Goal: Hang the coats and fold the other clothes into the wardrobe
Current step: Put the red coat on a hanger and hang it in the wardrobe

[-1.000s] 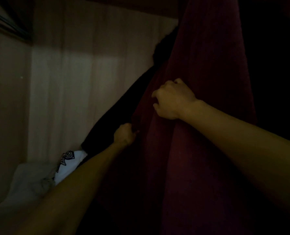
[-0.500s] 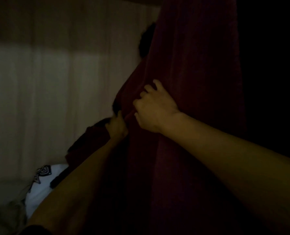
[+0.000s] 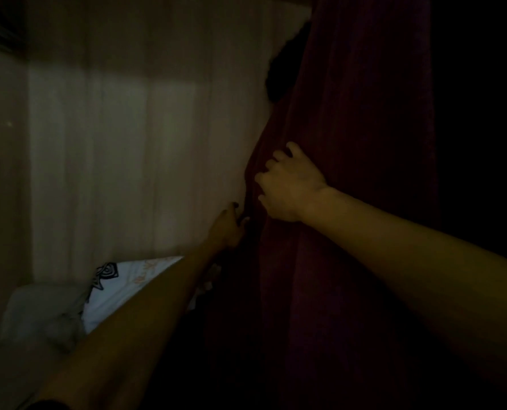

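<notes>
A long dark red coat (image 3: pixel 350 128) hangs inside the dim wardrobe and fills the right half of the view. My right hand (image 3: pixel 290 187) rests against its left front edge, fingers curled into the cloth. My left hand (image 3: pixel 228 229) is lower and just to the left, pinching the same edge of the coat. A black garment (image 3: pixel 285 72) peeks out behind the coat near the top. The hanger and rail are hidden.
The wardrobe's pale back panel (image 3: pixel 145 149) fills the left half, with the side wall (image 3: pixel 0 173) at far left. On the wardrobe floor lie a white cloth with a black print (image 3: pixel 119 279) and a pale grey bundle (image 3: pixel 39 315).
The dark sleeve that stuck out to the left has been tucked in behind the red coat. Both hands stay on the coat's left edge, the right one with its fingers more spread.
</notes>
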